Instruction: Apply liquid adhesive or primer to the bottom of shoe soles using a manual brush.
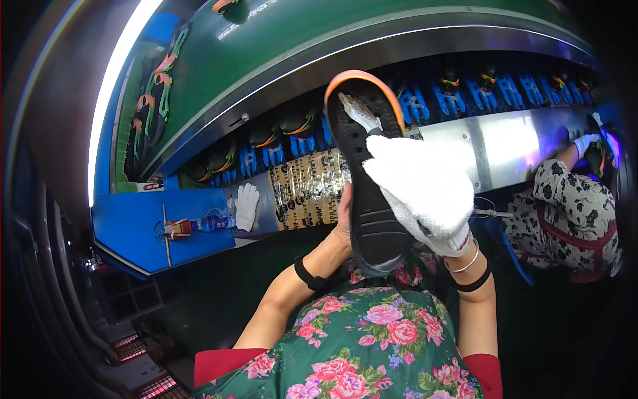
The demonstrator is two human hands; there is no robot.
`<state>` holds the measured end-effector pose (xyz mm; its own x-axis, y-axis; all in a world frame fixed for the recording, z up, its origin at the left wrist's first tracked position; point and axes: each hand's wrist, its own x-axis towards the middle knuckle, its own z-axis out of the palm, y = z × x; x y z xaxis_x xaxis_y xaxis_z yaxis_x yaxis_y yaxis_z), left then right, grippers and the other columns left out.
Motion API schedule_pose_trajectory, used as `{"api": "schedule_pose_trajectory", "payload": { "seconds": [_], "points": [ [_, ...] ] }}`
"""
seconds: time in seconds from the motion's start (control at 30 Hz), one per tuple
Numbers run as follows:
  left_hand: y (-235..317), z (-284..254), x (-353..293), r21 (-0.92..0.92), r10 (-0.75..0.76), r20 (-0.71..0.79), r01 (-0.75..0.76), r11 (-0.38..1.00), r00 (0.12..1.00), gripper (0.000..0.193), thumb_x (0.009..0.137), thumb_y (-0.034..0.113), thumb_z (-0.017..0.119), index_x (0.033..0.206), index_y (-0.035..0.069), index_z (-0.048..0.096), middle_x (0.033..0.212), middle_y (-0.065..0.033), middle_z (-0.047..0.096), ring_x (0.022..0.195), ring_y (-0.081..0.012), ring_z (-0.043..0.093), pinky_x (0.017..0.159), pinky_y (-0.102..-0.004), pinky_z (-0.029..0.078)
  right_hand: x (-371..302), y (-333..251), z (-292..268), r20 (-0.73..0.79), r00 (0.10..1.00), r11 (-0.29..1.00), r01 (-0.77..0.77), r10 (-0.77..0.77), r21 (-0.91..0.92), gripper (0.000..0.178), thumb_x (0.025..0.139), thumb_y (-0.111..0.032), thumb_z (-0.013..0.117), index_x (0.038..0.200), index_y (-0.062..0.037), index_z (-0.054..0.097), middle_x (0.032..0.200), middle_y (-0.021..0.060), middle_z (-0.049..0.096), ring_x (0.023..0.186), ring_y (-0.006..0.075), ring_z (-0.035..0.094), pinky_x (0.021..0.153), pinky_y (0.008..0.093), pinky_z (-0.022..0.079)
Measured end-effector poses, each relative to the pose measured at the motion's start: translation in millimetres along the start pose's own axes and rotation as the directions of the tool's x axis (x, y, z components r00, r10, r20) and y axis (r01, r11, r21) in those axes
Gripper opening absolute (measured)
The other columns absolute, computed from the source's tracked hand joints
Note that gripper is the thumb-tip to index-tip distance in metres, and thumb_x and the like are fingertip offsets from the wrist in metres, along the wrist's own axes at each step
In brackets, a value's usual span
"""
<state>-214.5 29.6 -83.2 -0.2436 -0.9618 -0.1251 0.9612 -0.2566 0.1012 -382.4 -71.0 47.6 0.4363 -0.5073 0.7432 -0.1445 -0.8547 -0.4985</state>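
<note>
In front of my chest a black shoe sole [372, 206] with an orange rim at its toe stands almost upright, its long side running away from me. My bare left hand [343, 216] grips its left edge; most of the fingers are hidden behind it. My right hand [425, 186], in a white knit glove, is closed over the sole's right half. From its fingers a brush [361, 114] with a pale, smeared head and brownish tip reaches onto the sole's inner face near the toe. The glove hides the brush's handle.
A metal ledge with taped brown cardboard [306, 189] runs ahead, with a loose white glove [247, 206]. On the blue side table [133, 226] lie a bottle [216, 222] and a red container [178, 229]. Blue racks [452, 100] and a green belt [279, 40] lie beyond. A co-worker [575, 213] is at right.
</note>
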Motion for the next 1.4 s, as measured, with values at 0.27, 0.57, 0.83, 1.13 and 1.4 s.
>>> {"api": "schedule_pose_trajectory", "payload": {
  "seconds": [0.27, 0.57, 0.83, 1.13, 1.4],
  "points": [
    [0.3, -43.2, -10.0, 0.006, -0.075, -0.209, 0.077, 0.997, 0.975, 0.084, 0.102, 0.072, 0.042, 0.160, 0.012, 0.041, 0.158, -0.0174, 0.050, 0.143, -0.0358, 0.051, 0.121, -0.0565, 0.040, -2.8, -3.7, 9.7, 0.089, 0.994, 0.932, -0.097, 0.070, 0.349, 0.039, 0.086, -0.004, 0.072, 0.125, -0.0072, 0.076, 0.125, 0.0135, 0.075, 0.111, 0.0311, 0.073, 0.097, 0.0405, 0.057],
    [7.0, -5.2, 5.4, 0.027, -0.025, -0.050, 0.027, 0.999, 0.998, 0.086, 0.101, 0.074, 0.043, 0.160, 0.011, 0.041, 0.154, -0.0180, 0.053, 0.140, -0.0360, 0.055, 0.121, -0.0545, 0.040, -14.1, 0.4, 16.8, 0.057, 0.998, 0.971, -0.015, 0.002, 0.239, 0.037, 0.083, -0.002, 0.074, 0.120, -0.0042, 0.077, 0.120, 0.0139, 0.076, 0.106, 0.0300, 0.074, 0.092, 0.0402, 0.059],
    [14.4, 12.2, 14.3, 0.245, 0.027, 0.003, -0.027, 0.969, 1.000, 0.098, 0.096, 0.082, 0.039, 0.161, 0.008, 0.036, 0.158, -0.0200, 0.048, 0.142, -0.0366, 0.052, 0.120, -0.0552, 0.042, -29.8, -6.3, 27.0, 0.020, 1.000, 0.987, 0.000, -0.003, 0.160, 0.032, 0.077, 0.003, 0.079, 0.108, -0.0065, 0.079, 0.113, 0.0157, 0.078, 0.099, 0.0300, 0.075, 0.086, 0.0377, 0.059],
    [20.7, 37.1, 25.1, 0.266, -0.039, 0.101, 0.011, 0.964, 0.994, 0.110, 0.090, 0.090, 0.037, 0.165, 0.010, 0.025, 0.163, -0.0200, 0.040, 0.143, -0.0434, 0.049, 0.117, -0.0607, 0.043, -42.8, -10.5, 32.2, 0.079, 0.988, 0.963, -0.150, 0.136, 0.223, 0.032, 0.079, 0.000, 0.079, 0.111, -0.0058, 0.079, 0.115, 0.0148, 0.078, 0.104, 0.0312, 0.075, 0.088, 0.0391, 0.060],
    [25.7, 41.3, 31.4, 0.033, 0.092, 0.000, -0.092, 0.995, 0.996, 0.110, 0.086, 0.093, 0.041, 0.165, 0.016, 0.029, 0.160, -0.0179, 0.044, 0.136, -0.0521, 0.051, 0.106, -0.0730, 0.048, -42.5, -0.1, 27.4, 0.009, 0.993, 0.950, -0.116, 0.118, 0.290, 0.023, 0.082, 0.000, 0.078, 0.105, -0.0068, 0.080, 0.111, 0.0126, 0.079, 0.098, 0.0299, 0.076, 0.090, 0.0405, 0.060]
  ]
}}
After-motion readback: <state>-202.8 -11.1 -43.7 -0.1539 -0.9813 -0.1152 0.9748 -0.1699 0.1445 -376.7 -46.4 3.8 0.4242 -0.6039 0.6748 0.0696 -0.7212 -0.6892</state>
